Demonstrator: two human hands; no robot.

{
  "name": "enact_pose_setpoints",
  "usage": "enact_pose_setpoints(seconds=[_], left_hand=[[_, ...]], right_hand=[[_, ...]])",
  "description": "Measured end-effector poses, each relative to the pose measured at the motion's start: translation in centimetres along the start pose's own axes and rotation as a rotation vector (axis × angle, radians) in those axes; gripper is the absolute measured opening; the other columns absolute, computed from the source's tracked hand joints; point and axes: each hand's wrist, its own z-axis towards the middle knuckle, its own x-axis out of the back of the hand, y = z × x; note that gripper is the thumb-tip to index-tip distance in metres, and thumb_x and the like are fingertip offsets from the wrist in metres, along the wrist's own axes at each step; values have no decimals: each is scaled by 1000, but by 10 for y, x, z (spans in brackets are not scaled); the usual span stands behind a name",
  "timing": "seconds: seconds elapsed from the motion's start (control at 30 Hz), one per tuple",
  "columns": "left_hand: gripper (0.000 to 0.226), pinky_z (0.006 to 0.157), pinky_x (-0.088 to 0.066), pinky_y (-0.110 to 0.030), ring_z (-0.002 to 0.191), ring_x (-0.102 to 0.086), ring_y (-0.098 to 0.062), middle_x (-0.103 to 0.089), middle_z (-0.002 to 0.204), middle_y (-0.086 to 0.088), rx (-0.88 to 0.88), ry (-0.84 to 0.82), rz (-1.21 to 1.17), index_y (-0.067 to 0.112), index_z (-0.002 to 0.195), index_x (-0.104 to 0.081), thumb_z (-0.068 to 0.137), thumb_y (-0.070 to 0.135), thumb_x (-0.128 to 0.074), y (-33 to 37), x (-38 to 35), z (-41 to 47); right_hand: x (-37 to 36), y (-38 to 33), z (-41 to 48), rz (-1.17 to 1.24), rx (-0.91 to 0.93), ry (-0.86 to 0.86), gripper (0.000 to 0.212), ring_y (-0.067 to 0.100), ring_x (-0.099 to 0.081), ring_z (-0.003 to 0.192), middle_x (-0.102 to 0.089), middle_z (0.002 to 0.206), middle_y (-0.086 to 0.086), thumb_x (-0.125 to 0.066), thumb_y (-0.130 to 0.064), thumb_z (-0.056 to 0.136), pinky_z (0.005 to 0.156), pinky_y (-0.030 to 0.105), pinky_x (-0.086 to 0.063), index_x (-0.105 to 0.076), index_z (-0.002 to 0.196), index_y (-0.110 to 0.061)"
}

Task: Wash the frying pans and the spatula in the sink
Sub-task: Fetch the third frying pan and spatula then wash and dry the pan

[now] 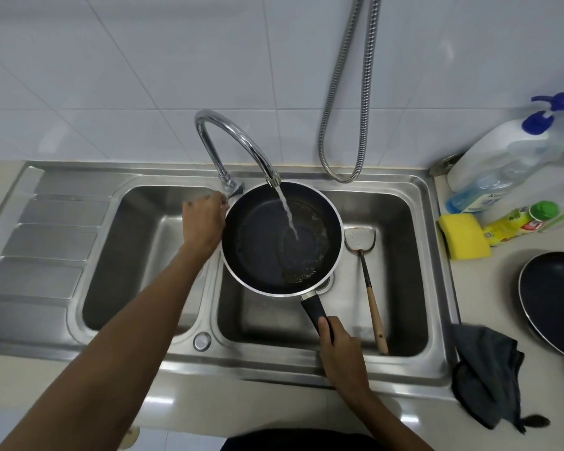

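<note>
A black frying pan (pixel 261 242) hangs over the right basin of the steel sink (pixel 437 255), held level by its black handle in my right hand (pixel 337 346). Water runs from the chrome tap (pixel 238 141) into the pan and pools at its right side. My left hand (pixel 204 219) is closed around the tap's lever at the tap base, just left of the pan. A metal spatula (pixel 367 275) with a wooden handle leans in the right basin beside the pan. A second black pan (pixel 554 301) lies on the counter at the right edge.
A yellow sponge (pixel 464 236), a green-capped detergent bottle (pixel 521 222) and a blue-pump soap bottle (pixel 502 157) stand right of the sink. A dark cloth (pixel 485 372) hangs over the sink's right front corner. A metal shower hose (pixel 342 125) loops behind. The left basin (pixel 144 255) holds nothing.
</note>
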Motion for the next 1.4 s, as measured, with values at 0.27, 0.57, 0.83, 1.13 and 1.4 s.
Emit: enact_pose_setpoints(seconds=[0.27,0.57,0.83,1.13,1.4], left_hand=[[23,88,-48,-43,91,-70,-36,-78,98,-12,-95,51,35,15,109,-74,97,30,-62,17,28,67],[34,78,-55,-37,88,-71,-19,-74,104,5,220,43,-417,29,122,-58,90,34,-68,36,23,8],[36,64,-52,-27,63,-67,-6,-72,67,1,451,-470,-822,18,79,-64,94,51,-61,104,-1,-200],[35,66,-56,-29,60,-66,-14,-72,70,-3,969,-756,-1453,7,81,-66,84,40,-79,168,-7,-221],[43,60,-52,-27,53,-65,-15,-68,55,-5,884,-675,-1375,9,58,-62,84,40,-78,171,-15,-230]], right_hand=[[-2,4,0,-22,-23,-18,41,15,-63,66,-62,70,-7,-28,-64,100,66,44,-57,-54,94,-33],[-1,2,-1,8,-33,-11,55,18,-64,71,-64,75,-7,-19,-76,93,70,44,-56,-56,98,-35],[14,-5,-20,-39,6,48,38,31,-67,81,-70,84,3,-32,-55,103,72,46,-54,-59,104,-28],[10,-30,-55,105,-110,29,23,22,-69,84,-71,94,-1,-21,-51,99,76,48,-59,-40,109,-42],[36,-35,-60,87,-68,-86,10,15,-71,70,-72,81,-2,-32,-51,102,69,46,-62,-41,99,-48]])
